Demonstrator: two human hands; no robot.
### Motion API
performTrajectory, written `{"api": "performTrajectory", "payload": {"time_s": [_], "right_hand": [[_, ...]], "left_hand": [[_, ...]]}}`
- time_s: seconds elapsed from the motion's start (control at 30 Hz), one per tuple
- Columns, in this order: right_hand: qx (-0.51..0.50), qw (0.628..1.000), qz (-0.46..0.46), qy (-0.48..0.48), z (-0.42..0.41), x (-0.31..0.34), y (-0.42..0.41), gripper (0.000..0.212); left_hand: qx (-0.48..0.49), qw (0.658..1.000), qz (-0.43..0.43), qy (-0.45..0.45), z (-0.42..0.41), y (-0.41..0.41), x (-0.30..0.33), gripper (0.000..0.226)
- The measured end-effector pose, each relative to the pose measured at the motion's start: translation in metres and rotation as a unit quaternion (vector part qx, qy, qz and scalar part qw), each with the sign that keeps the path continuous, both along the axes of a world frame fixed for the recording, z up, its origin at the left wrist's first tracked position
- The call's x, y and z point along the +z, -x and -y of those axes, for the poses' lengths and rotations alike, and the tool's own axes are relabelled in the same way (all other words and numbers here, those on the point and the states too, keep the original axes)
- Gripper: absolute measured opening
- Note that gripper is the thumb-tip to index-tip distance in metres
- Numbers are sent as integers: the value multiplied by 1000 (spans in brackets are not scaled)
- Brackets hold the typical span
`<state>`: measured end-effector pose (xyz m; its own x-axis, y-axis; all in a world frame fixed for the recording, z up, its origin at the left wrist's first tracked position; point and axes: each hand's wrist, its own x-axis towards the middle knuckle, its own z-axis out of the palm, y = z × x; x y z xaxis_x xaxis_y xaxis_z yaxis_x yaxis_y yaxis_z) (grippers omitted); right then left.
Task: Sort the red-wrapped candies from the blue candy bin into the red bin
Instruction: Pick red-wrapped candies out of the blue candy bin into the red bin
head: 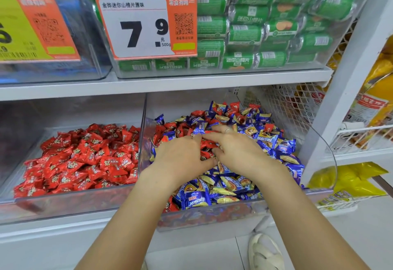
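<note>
Both bare forearms reach in from the near edge and converge over the middle of the blue candy bin (214, 212), a clear container on the lower shelf heaped with blue-wrapped candies (197, 197). The left hand (180, 155) lies palm down on the pile, fingers spread and bent, their tips pressed into a cluster of red-wrapped candies (207, 145) between the two hands. The right hand (234, 148) also lies palm down, a ring on one finger; its fingers stretch left and far across the same cluster, with the thumb underneath. Whether either hand actually grips a candy I cannot tell, since the fingertips are sunk among the wrappers. More red pieces lie scattered along the far and left parts of this bin. Just left, sharing a clear wall, stands the red bin (70, 203), filled with red candies only. On the shelf above, a clear bin of green hawthorn rolls (255, 33) carries a price tag (144, 25) reading 7.9.
</note>
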<state>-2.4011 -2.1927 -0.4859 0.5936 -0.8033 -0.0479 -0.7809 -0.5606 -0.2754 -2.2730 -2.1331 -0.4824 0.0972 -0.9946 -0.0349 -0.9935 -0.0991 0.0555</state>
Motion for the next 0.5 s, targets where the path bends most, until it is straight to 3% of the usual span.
{"api": "performTrajectory", "payload": {"time_s": [0.1,0.33,0.5], "right_hand": [[2,1000,1,21,2,0,-1,39],[-37,990,132,19,2,4,19,6],[-105,969,213,74,-10,19,31,35]], "left_hand": [[-15,1000,-16,-7,1,-2,0,62],[-37,994,-99,33,-7,-10,9,36],[-23,984,-157,86,-21,-20,17,19]]}}
